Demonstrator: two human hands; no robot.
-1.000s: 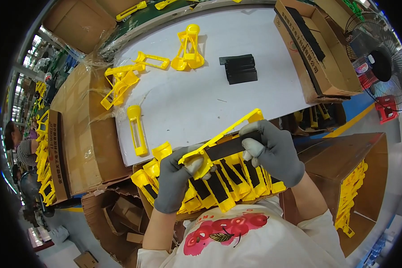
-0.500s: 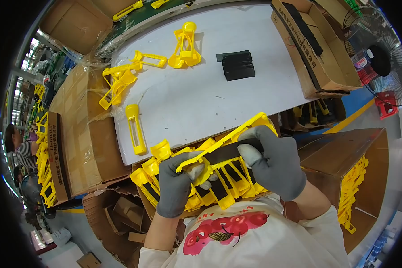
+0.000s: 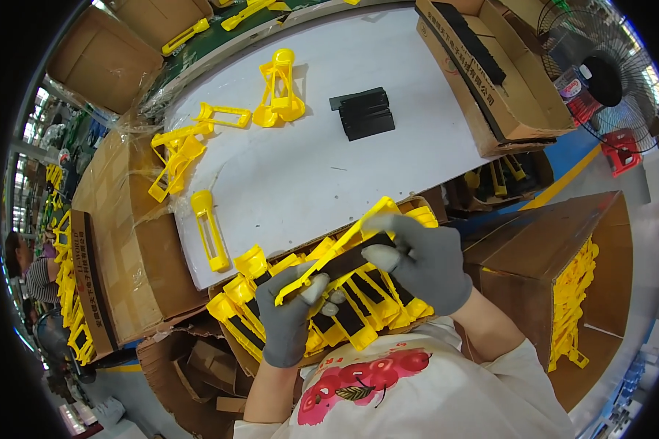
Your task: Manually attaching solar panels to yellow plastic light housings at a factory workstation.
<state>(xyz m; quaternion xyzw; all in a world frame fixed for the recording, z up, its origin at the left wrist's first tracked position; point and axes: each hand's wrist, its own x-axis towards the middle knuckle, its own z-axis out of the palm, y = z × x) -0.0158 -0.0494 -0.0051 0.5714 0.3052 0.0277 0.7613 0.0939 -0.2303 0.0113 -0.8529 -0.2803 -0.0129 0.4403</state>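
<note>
In grey gloves, both hands hold one long yellow plastic frame (image 3: 334, 252) tilted over a box. My left hand (image 3: 282, 318) is closed round its lower left end, with the thumb on top. A black strip (image 3: 348, 263) lies along the frame. My right hand (image 3: 428, 263) is closed at the upper right end, pinching strip and frame together; the fingertips behind are partly hidden. Below, several yellow frames with black strips (image 3: 355, 325) fill the box. On the white table (image 3: 285, 183) lies a stack of black strips (image 3: 367, 117).
Loose yellow frames (image 3: 211, 230) lie on the table's left side. A long carton (image 3: 523, 121) stands at the back right, beside a fan (image 3: 600, 80). Large cartons flank me: one left (image 3: 135, 234), another right (image 3: 542, 249) with yellow parts. A person (image 3: 40, 274) is at far left.
The view has shifted, so the table things sit further left. Both hands still grip the yellow frame and black strip; my right hand has slid slightly along them.
</note>
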